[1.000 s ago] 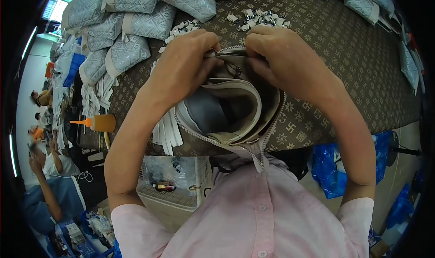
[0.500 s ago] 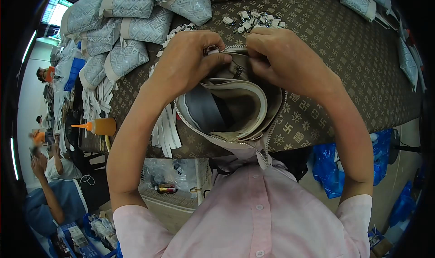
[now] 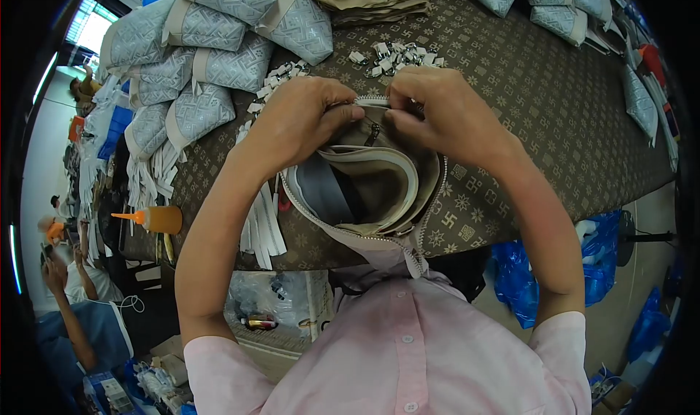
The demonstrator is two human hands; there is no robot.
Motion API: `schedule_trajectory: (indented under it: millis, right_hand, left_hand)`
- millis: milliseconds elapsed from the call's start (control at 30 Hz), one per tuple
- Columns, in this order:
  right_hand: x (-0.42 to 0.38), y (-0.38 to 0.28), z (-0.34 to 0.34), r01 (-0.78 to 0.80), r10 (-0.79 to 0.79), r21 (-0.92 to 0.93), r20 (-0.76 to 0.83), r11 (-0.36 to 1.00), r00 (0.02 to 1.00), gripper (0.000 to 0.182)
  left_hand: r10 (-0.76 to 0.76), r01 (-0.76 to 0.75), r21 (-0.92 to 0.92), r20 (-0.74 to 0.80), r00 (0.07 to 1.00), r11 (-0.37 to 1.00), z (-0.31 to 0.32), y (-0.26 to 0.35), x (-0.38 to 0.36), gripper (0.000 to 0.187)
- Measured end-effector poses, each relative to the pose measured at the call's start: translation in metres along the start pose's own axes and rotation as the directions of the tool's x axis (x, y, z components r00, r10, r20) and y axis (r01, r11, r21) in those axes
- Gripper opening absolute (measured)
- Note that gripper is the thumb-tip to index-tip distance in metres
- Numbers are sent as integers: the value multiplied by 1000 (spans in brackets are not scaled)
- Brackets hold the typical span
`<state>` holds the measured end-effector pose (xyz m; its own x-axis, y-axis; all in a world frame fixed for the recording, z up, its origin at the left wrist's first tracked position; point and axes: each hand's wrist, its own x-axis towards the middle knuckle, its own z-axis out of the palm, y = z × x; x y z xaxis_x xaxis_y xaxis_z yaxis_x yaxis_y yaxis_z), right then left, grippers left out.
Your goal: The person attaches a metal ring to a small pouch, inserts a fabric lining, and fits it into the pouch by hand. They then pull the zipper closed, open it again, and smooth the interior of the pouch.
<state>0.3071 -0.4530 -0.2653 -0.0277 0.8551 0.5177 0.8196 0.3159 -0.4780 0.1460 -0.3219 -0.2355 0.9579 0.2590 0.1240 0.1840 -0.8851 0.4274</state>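
Observation:
A bag (image 3: 364, 241) with a beige lining stands unzipped at the table's near edge, its mouth facing up. Its metal-toothed zipper (image 3: 310, 209) runs round the rim, and the loose end hangs down at the front. A dark grey panel (image 3: 324, 189) and an inner pocket (image 3: 383, 173) show inside. My left hand (image 3: 310, 116) pinches the far rim, thumb on the inner side. Close beside it, my right hand (image 3: 441, 112) is closed on the same rim, a short stretch of zipper showing between them. A small dark zipper pull (image 3: 373, 134) hangs on the lining below.
Silver-grey patterned pouches (image 3: 219, 65) are piled at the far left. Small metal clips with white tabs (image 3: 397, 57) lie beyond my hands. White strips (image 3: 261, 229) and an orange-tipped glue bottle (image 3: 162, 219) sit to the left. Blue plastic bags (image 3: 521, 276) are below the right edge. Other people sit at far left.
The view has shifted slightly. My right hand has changed its hold, its thumb and fingers now pinching the far rim more visibly. My left hand still grips the rim, and the bag stays in place.

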Motion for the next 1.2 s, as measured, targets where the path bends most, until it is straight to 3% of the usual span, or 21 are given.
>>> schedule_trajectory:
  millis: [300,600,1200]
  right_hand:
    - [-2,3,1,-62,63,58,-19,996,998,14]
    - [-1,2,3,-56,57,35,-32,998,998,13]
    - [-3,3,4,-136,139,68,-45,988,989,15]
  left_hand:
    - [65,-64,36,-24,998,997,2,0,5,22]
    - [44,-39,43,-120,992,998,7,2,1,18]
    - [44,-32,89,-135,990,995,8,4,7,20]
